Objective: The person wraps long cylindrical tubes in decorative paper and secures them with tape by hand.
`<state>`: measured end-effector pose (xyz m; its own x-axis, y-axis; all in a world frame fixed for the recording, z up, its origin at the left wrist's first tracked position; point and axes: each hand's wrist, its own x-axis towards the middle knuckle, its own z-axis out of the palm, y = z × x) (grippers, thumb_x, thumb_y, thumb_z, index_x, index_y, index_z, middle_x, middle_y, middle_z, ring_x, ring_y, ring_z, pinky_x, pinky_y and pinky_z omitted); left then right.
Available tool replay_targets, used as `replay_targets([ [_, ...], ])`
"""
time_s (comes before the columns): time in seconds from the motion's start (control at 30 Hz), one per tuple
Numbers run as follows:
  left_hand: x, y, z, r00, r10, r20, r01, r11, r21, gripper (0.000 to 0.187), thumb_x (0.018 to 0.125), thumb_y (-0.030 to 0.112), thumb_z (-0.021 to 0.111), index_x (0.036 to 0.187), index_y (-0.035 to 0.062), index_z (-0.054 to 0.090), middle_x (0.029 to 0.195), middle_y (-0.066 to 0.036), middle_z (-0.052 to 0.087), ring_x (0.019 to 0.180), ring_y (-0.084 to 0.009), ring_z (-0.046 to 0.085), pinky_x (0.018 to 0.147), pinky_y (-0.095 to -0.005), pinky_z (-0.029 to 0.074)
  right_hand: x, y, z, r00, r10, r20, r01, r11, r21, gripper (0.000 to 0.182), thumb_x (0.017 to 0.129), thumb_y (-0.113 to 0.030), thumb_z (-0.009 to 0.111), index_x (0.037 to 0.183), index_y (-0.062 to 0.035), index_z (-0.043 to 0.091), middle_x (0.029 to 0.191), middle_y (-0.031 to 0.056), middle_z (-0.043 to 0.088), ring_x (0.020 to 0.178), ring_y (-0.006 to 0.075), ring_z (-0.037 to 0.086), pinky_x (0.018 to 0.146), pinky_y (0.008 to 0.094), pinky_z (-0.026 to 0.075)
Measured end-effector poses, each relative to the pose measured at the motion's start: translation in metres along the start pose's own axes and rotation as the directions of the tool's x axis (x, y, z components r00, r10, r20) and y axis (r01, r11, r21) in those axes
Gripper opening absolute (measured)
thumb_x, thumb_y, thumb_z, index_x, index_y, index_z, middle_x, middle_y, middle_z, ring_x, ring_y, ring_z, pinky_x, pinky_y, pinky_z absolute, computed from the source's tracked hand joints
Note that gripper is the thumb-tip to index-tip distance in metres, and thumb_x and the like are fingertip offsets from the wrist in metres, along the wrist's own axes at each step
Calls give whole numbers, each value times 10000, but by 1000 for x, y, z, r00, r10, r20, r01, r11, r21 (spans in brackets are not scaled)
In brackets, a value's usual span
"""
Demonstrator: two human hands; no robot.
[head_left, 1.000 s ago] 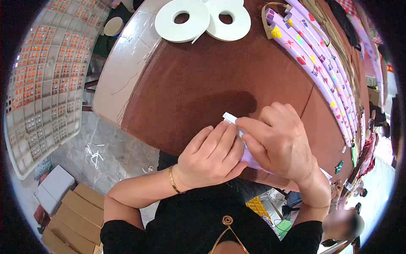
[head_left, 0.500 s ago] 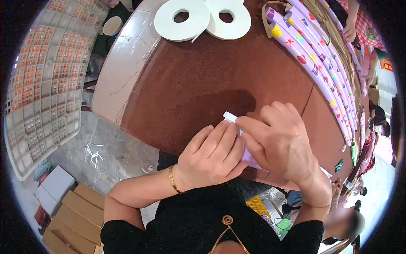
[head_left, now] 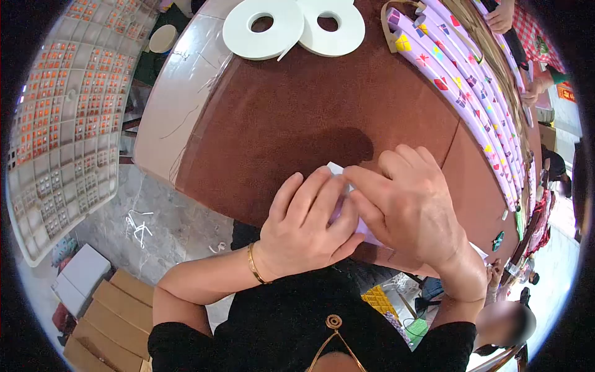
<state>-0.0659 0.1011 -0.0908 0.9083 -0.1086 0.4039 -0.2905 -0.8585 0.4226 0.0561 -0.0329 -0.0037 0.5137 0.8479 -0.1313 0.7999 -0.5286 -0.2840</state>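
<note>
A lilac paper piece [head_left: 370, 237] with a white edge lies on the near side of the brown table, mostly hidden under my hands. My left hand [head_left: 304, 229], with a gold bracelet at the wrist, rests flat over it with the fingers spread. Beside it, the thumb and forefinger of my right hand [head_left: 412, 208] are closed on the paper near its white tip, the other fingers curled. Two large white rolls of narrow tape [head_left: 238, 34] lie overlapping at the far side, one with a loose end.
Lilac patterned paper rolls [head_left: 462, 93] are stacked along the right. Other people's hands [head_left: 501, 17] show beyond them. A white plastic crate [head_left: 62, 136] stands at left, above flattened cardboard boxes [head_left: 111, 316]. The brown table [head_left: 266, 124] has a pale left border.
My left fingers have spread apart and shifted slightly up and left, showing more lilac paper between the hands. My right hand stays nearly in place. Another person's hand at upper right has moved.
</note>
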Motion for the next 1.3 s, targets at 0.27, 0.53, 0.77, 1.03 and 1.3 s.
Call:
replay_targets([
  [0.27,0,-1,1,1000,-10,0,10,1000,-26,380,840,464,640,995,122,700,1215,-143,601,1200,-337,523,1051,-518,380,-5,-4,-1,1000,14,15,-13,998,-67,258,766,-185,709,1014,-116,716,728,60,491,718,256,509,668,393,398],
  [0.53,-2,-1,1,1000,27,6,-26,1000,-16,373,820,460,662,986,129,707,1179,-120,610,1097,-303,548,972,-471,434,-8,-1,1,1000,-5,-16,4,996,-90,284,753,-175,718,1032,-126,721,730,43,460,712,240,490,668,386,388],
  [0.77,0,-3,0,999,41,26,-41,999,-15,395,812,447,659,1022,118,718,1143,-121,628,1073,-288,583,945,-455,455,-5,-5,-10,998,-57,-20,55,996,-73,321,726,-164,723,1044,-129,727,725,34,448,708,232,485,666,379,385],
  [1.03,-2,-2,2,999,49,-1,-49,999,3,397,810,441,656,1041,124,709,1139,-118,629,1076,-299,579,952,-467,447,12,2,-21,991,-131,17,132,987,-91,237,725,-173,732,957,-125,736,698,37,418,707,235,480,662,372,386],
  [1.3,-1,-1,0,999,29,-24,-29,1000,-9,397,853,426,622,1088,106,632,1187,-106,626,1096,-259,571,936,-417,449,41,17,-19,970,-241,15,241,971,-2,241,739,-177,746,962,-94,708,737,68,504,745,273,519,702,388,396],
])
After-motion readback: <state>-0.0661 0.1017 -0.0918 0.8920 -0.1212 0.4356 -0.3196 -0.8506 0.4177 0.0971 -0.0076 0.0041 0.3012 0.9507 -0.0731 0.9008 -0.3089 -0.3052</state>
